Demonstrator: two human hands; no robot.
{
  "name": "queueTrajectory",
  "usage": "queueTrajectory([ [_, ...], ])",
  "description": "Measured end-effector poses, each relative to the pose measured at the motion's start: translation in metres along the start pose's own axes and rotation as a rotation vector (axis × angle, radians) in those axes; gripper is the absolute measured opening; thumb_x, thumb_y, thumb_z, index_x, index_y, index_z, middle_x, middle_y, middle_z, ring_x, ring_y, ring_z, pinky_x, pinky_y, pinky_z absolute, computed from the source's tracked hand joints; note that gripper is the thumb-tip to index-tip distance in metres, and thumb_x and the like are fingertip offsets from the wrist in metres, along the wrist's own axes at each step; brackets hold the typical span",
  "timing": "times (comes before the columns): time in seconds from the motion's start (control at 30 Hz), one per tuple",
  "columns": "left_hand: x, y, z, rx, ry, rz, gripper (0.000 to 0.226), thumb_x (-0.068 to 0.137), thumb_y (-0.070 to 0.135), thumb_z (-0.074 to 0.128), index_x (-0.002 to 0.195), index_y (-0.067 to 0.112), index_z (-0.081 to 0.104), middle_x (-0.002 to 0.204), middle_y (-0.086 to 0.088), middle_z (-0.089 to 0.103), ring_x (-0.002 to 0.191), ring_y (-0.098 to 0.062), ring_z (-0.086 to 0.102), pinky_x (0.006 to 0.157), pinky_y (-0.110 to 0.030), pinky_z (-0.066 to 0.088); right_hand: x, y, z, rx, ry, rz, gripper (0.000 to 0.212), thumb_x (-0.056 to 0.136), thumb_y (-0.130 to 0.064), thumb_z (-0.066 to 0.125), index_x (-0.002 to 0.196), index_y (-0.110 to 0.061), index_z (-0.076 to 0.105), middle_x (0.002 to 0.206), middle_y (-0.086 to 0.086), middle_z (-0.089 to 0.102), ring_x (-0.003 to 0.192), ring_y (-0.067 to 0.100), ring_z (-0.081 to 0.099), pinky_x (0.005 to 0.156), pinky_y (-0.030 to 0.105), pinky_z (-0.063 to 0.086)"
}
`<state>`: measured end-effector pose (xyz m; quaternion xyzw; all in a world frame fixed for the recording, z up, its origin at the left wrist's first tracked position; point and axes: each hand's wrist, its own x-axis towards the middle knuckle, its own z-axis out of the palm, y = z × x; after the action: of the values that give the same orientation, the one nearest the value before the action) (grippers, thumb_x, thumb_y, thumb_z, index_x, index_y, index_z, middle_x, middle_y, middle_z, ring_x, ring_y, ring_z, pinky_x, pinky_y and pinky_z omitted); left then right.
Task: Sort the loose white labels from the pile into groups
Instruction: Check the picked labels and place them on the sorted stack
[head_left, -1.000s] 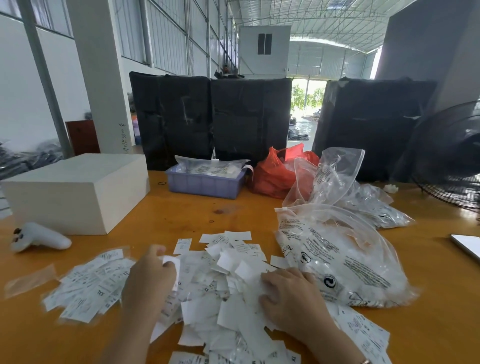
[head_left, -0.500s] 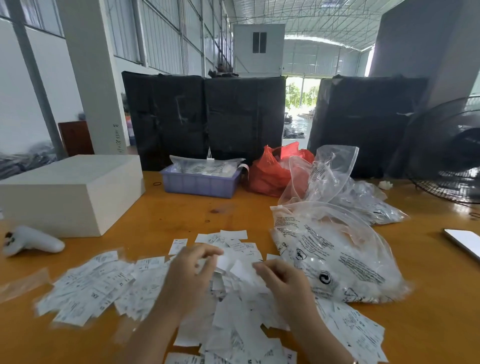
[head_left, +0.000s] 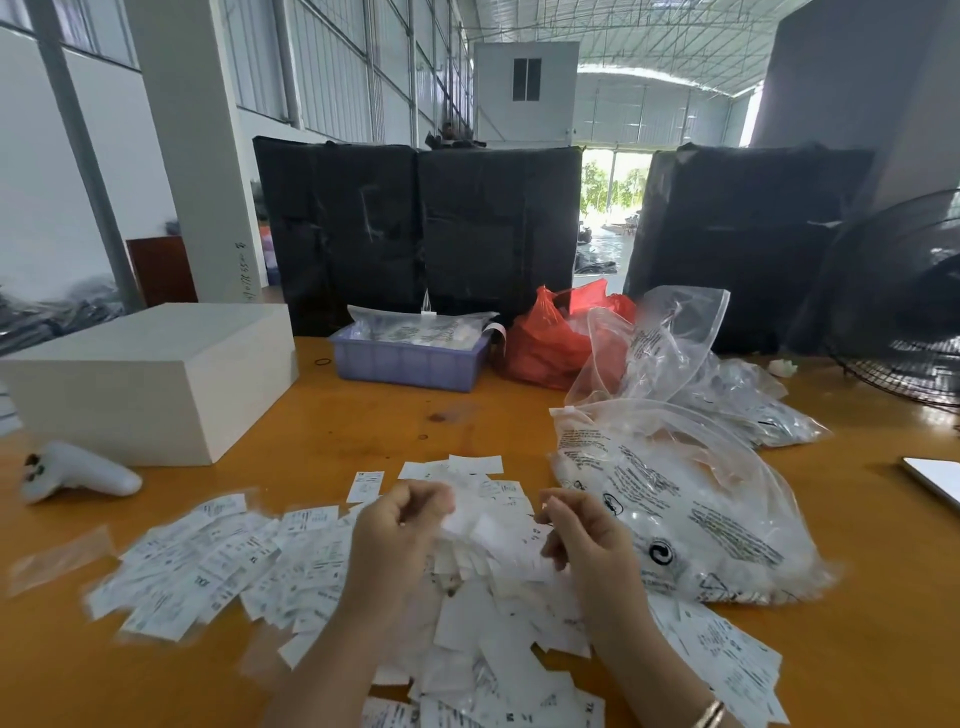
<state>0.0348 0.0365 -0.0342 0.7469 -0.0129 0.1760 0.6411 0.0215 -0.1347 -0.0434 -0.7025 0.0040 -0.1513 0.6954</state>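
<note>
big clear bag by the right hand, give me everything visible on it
The clear plastic bag is thin, crinkled and see-through, printed with black text blocks and round symbols. It lies slumped on the orange table, mouth end toward the far side, white contents dimly visible inside. The label pile borders its near left edge; more clear bags sit behind it.

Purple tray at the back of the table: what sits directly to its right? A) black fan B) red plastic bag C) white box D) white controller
B: the red plastic bag sits just right of the purple tray at the far edge of the table; the white box and the white controller are off to its left, and the black fan stands far right.
</note>
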Motion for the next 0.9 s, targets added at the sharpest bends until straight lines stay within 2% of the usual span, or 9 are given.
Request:
queueTrajectory([
  [0.07, 0.004, 0.001, -0.006, -0.081, 0.12, -0.071, 0.014, 0.085, 0.038, 0.064, 0.077, 0.027, 0.068, 0.07, 0.016, 0.07, 0.069, -0.006, 0.061, 0.053, -0.015, 0.046, 0.003, 0.004, 0.001, -0.464, -0.017, -0.13, 0.018, 0.092, -0.021, 0.055, 0.09, -0.037, 0.063, 0.087, -0.013, 0.063, 0.077, 0.005, 0.057, 0.064, 0.012, 0.044],
  [0.17, 0.007, 0.0, -0.009, -0.198, 0.195, -0.151, 0.02, 0.084, 0.042, 0.063, 0.073, 0.028, 0.069, 0.074, 0.015, 0.071, 0.076, -0.004, 0.063, 0.064, -0.021, 0.044, 0.004, 0.013, 0.012, -0.85, -0.154, -0.203, 0.025, 0.093, -0.034, 0.049, 0.115, -0.033, 0.062, 0.118, -0.018, 0.057, 0.112, 0.005, 0.046, 0.092, 0.02, 0.032],
  [0.27, 0.008, 0.0, -0.01, -0.191, 0.181, -0.166, 0.02, 0.084, 0.042, 0.062, 0.074, 0.026, 0.07, 0.074, 0.013, 0.071, 0.079, -0.008, 0.064, 0.064, -0.023, 0.045, 0.002, 0.015, 0.026, -1.066, -0.194, -0.268, 0.039, 0.091, -0.05, 0.04, 0.12, -0.031, 0.057, 0.121, -0.017, 0.056, 0.111, 0.009, 0.045, 0.094, 0.029, 0.026],
  [0.37, 0.008, -0.001, -0.008, -0.159, 0.165, -0.156, 0.017, 0.086, 0.039, 0.062, 0.078, 0.025, 0.071, 0.076, 0.011, 0.072, 0.082, -0.009, 0.066, 0.069, -0.023, 0.048, -0.002, 0.009, 0.036, -1.217, -0.176, -0.293, 0.043, 0.089, -0.054, 0.031, 0.096, -0.024, 0.062, 0.096, -0.011, 0.06, 0.091, 0.012, 0.052, 0.086, 0.032, 0.03],
  [0.47, 0.008, 0.0, -0.008, -0.147, 0.16, -0.136, 0.018, 0.086, 0.038, 0.062, 0.079, 0.024, 0.071, 0.073, 0.012, 0.071, 0.075, -0.003, 0.065, 0.063, -0.021, 0.047, 0.001, 0.003, 0.041, -1.241, -0.164, -0.311, 0.04, 0.09, -0.049, 0.032, 0.079, -0.022, 0.058, 0.079, -0.009, 0.053, 0.077, 0.013, 0.052, 0.08, 0.032, 0.031],
  [0.57, 0.007, 0.001, -0.009, -0.123, 0.162, -0.125, 0.02, 0.086, 0.039, 0.061, 0.078, 0.024, 0.071, 0.063, 0.012, 0.067, 0.049, 0.005, 0.052, 0.043, -0.013, 0.038, 0.009, -0.002, 0.042, -1.166, -0.129, -0.286, 0.035, 0.095, -0.039, 0.035, 0.08, -0.023, 0.063, 0.08, -0.007, 0.061, 0.072, 0.01, 0.053, 0.085, 0.03, 0.032],
  [0.7, 0.01, 0.001, -0.01, -0.111, 0.16, -0.111, 0.017, 0.087, 0.036, 0.061, 0.08, 0.023, 0.07, 0.072, 0.008, 0.069, 0.068, -0.005, 0.06, 0.058, -0.018, 0.044, 0.015, 0.0, 0.041, -1.064, -0.097, -0.258, 0.033, 0.096, -0.035, 0.039, 0.078, -0.021, 0.062, 0.075, -0.006, 0.063, 0.068, 0.01, 0.056, 0.088, 0.03, 0.04],
  [0.83, 0.009, 0.002, -0.009, -0.088, 0.139, -0.089, 0.016, 0.088, 0.034, 0.062, 0.083, 0.022, 0.07, 0.074, 0.009, 0.07, 0.076, -0.007, 0.064, 0.064, -0.018, 0.045, 0.015, 0.001, 0.04, -0.913, -0.072, -0.272, 0.021, 0.093, -0.036, 0.05, 0.084, -0.022, 0.064, 0.08, -0.009, 0.064, 0.072, 0.006, 0.056, 0.076, 0.026, 0.048],
  [0.9, 0.008, 0.002, -0.008, -0.082, 0.13, -0.085, 0.015, 0.088, 0.034, 0.062, 0.082, 0.022, 0.07, 0.072, 0.011, 0.069, 0.072, -0.006, 0.063, 0.062, -0.017, 0.044, 0.013, 0.002, 0.04, -0.837, -0.106, -0.234, 0.019, 0.09, -0.037, 0.056, 0.08, -0.025, 0.066, 0.076, -0.012, 0.066, 0.068, 0.003, 0.057, 0.064, 0.018, 0.045],
])
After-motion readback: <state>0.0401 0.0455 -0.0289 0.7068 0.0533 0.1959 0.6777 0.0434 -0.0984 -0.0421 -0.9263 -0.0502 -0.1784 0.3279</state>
